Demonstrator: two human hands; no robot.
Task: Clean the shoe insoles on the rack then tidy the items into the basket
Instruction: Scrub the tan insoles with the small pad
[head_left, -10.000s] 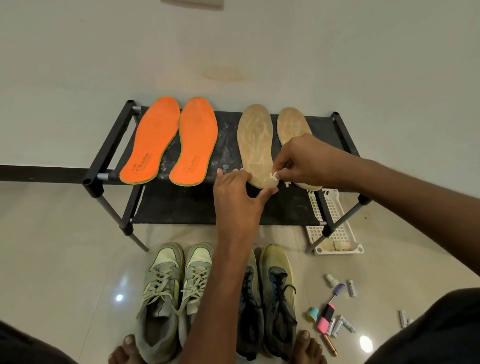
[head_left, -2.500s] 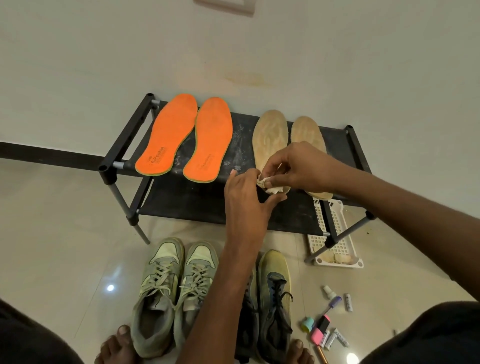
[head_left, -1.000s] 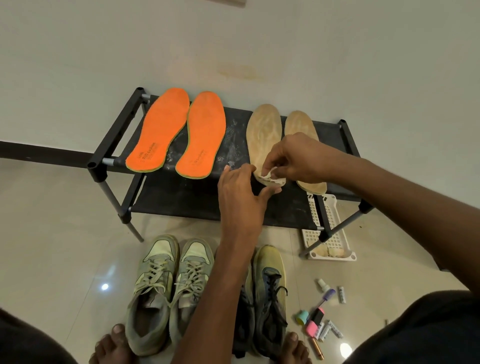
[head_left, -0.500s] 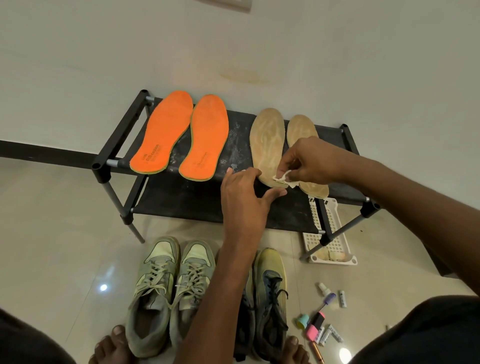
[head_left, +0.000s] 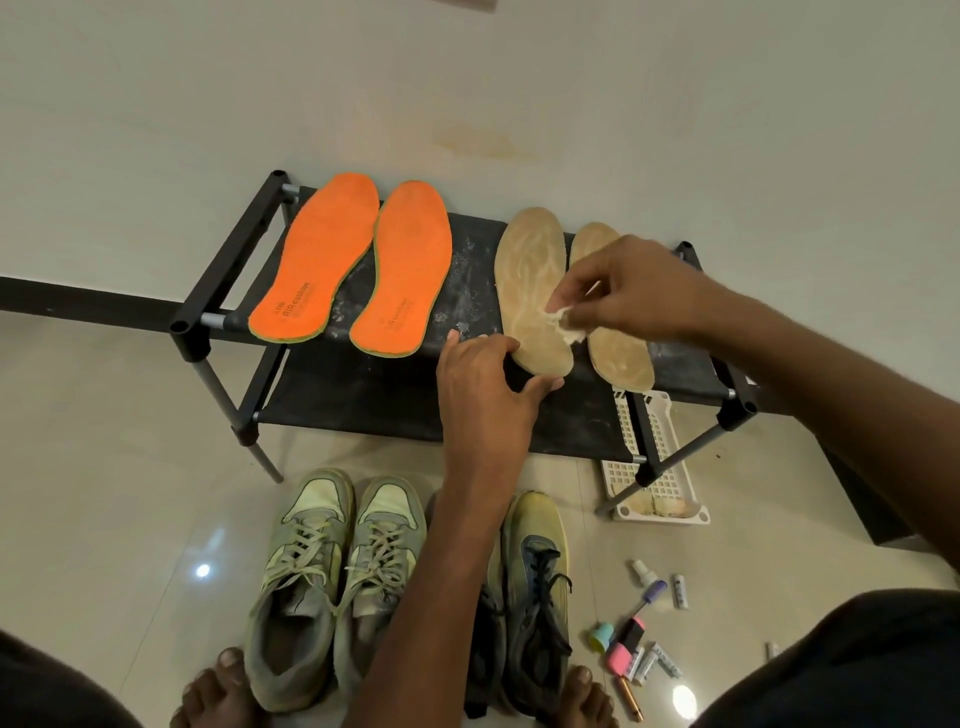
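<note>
Your right hand is pinching a small crumpled white wipe on the tan foam insole, whose long axis is running away from you; your left hand is bracing its near heel with straight fingers.

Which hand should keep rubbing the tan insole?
The right hand. It already pinches the white wipe on the left tan insole, while the left hand steadies that insole's heel, so probably no swap is needed.

Matt black fabric rack shelf, glossy tiled floor, perforated plastic basket
</note>
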